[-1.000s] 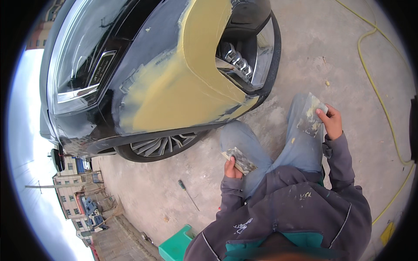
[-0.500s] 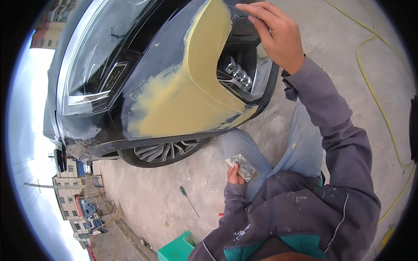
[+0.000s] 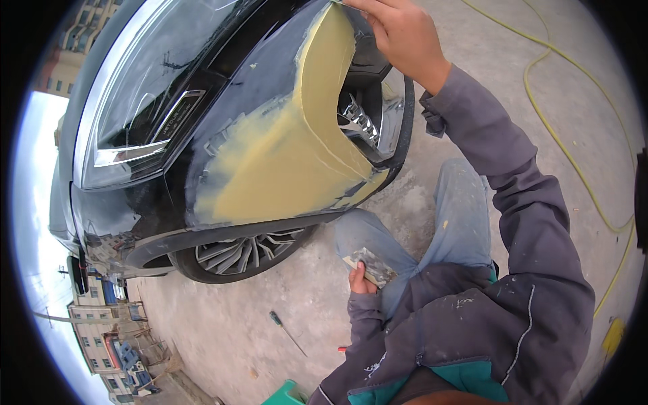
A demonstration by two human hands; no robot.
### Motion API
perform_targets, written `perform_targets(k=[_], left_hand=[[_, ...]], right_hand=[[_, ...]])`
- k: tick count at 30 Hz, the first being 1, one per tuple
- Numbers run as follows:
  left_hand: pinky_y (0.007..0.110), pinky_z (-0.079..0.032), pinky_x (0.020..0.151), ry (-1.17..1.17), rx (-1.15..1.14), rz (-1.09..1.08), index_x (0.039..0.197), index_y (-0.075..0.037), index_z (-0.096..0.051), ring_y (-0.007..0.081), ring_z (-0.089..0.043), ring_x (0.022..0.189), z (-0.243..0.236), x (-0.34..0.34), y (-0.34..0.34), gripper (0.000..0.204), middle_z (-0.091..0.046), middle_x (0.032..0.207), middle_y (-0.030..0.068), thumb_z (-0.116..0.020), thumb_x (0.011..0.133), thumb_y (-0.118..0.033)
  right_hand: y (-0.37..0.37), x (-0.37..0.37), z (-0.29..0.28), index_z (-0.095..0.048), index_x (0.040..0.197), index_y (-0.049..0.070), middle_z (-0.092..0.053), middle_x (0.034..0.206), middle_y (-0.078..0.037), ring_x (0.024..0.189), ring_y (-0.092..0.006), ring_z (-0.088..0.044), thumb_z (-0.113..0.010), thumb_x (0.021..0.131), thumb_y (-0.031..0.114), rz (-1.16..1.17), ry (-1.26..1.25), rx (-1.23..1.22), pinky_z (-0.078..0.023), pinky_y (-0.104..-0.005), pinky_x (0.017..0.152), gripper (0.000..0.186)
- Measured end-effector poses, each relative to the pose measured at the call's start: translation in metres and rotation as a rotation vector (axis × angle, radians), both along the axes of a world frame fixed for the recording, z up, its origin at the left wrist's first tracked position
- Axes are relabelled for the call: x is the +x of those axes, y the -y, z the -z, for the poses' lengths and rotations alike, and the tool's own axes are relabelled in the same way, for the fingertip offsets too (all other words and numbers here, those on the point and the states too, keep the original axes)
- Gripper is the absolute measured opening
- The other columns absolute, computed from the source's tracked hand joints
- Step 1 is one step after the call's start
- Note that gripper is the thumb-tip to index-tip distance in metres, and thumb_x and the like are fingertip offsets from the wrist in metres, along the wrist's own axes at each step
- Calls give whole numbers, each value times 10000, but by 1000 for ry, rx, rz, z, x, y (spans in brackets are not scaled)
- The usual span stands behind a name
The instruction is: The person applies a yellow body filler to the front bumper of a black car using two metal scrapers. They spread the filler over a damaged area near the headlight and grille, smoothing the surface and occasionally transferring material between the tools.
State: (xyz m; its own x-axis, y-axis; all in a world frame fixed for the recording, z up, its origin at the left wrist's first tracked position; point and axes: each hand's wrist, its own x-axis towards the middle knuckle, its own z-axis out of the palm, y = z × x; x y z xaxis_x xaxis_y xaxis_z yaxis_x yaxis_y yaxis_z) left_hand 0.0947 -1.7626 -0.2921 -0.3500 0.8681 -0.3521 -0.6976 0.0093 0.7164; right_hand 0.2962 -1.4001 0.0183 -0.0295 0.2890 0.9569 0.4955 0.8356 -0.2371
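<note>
A black car's front bumper [image 3: 229,135] carries a broad coat of yellowish body filler [image 3: 270,169], with grey sanded patches around it. My right hand [image 3: 408,44] is at the top of the view, beside the upper tip of the filler strip. Its fingers pinch a thin putty spreader, mostly hidden by the hand and the frame edge. Low over my thigh, my left hand [image 3: 362,280] grips a flat putty board [image 3: 378,267] smeared with grey, thumb on top. The fog lamp recess [image 3: 358,125] lies just below my right hand.
The headlight [image 3: 145,88] and front wheel [image 3: 243,256] are at the left. A screwdriver [image 3: 289,332] lies on the concrete floor [image 3: 223,331], near a green plastic stool [image 3: 287,393]. A yellow hose [image 3: 567,152] loops along the right. My bent legs [image 3: 459,216] are close to the bumper.
My right hand has shifted up and left along the filler strip's upper end. The view has tilted slightly, and the left hand still holds the board.
</note>
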Motion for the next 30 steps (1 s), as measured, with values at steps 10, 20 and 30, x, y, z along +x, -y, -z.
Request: perform_targets(k=[10,20,30], left_hand=[[427,-397,967,-11,12,38,1304,43,-360,295,-495,1138,4,-7,8,456,-486,1264,165,-488,927,-181],[389,-434,927,39,28,9,1234,35,-461,252,-555,1055,8,-7,11,378,-562,1174,127,-528,908,-145],[391,-428,937,34,19,-16,1225,27,-472,254,-551,1066,0,-2,7,359,-562,1182,129,-521,911,-140]], right_hand=[[-78,-4,12,-619,978,4,-639,819,-50,666,-119,-598,-593,876,203,-850,-633,-897,-476,-269,583,225],[-39,-35,4,-519,877,56,-569,708,-3,541,-48,-488,-649,850,191,-839,-537,-706,-361,-209,433,190],[-24,-34,-2,-542,875,36,-579,681,-11,576,-47,-509,-658,841,179,-830,-542,-668,-404,-223,485,187]])
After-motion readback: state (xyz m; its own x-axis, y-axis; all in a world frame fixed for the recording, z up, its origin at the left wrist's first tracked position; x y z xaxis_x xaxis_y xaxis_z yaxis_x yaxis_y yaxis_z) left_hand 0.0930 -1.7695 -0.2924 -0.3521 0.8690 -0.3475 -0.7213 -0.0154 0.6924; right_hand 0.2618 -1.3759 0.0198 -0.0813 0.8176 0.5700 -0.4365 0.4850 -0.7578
